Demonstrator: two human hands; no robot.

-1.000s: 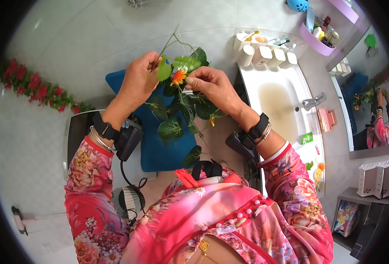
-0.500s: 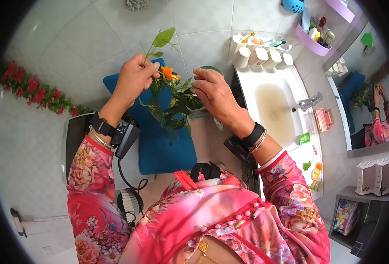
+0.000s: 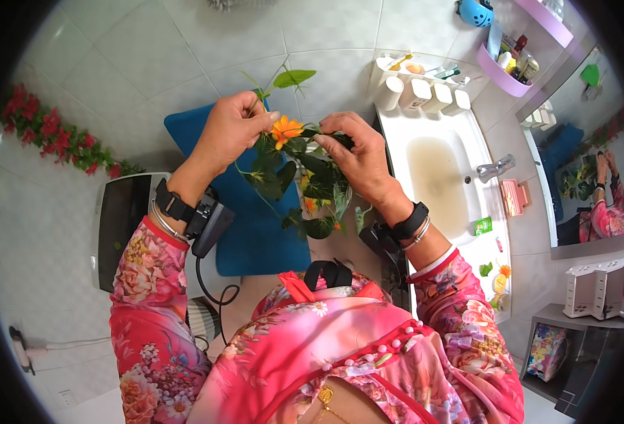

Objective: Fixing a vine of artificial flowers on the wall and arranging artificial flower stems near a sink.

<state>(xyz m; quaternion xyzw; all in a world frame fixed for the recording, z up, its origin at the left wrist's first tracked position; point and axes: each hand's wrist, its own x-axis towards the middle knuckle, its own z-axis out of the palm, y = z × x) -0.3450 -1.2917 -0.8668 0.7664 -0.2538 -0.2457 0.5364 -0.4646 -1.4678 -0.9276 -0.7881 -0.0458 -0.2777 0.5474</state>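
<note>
A leafy vine (image 3: 319, 180) with dark green leaves and orange flowers hangs between my two hands. My left hand (image 3: 230, 131) is closed in a pinch on its stem, and one bright green leaf stands out above the fingers. Just right of those fingertips is an open orange flower (image 3: 285, 131). With thumb and fingers pressed together, my right hand (image 3: 360, 157) grips the vine's upper right part among the leaves. The lower leaves and smaller orange blooms dangle below, in front of a blue chair-like surface (image 3: 262, 240). Exactly where the fingers meet the stem is partly hidden.
At right is a white sink (image 3: 439, 184) holding cloudy water, with a chrome tap (image 3: 495, 168). White cups (image 3: 416, 94) line its far end. Loose leaves and flower pieces (image 3: 500, 283) lie on its near corner. A red flower garland (image 3: 54, 131) runs along the left wall.
The vine has moved a little right and its bright leaf has swung rightward. My left hand has shifted right with it; my right hand's fingers have closed on the vine.
</note>
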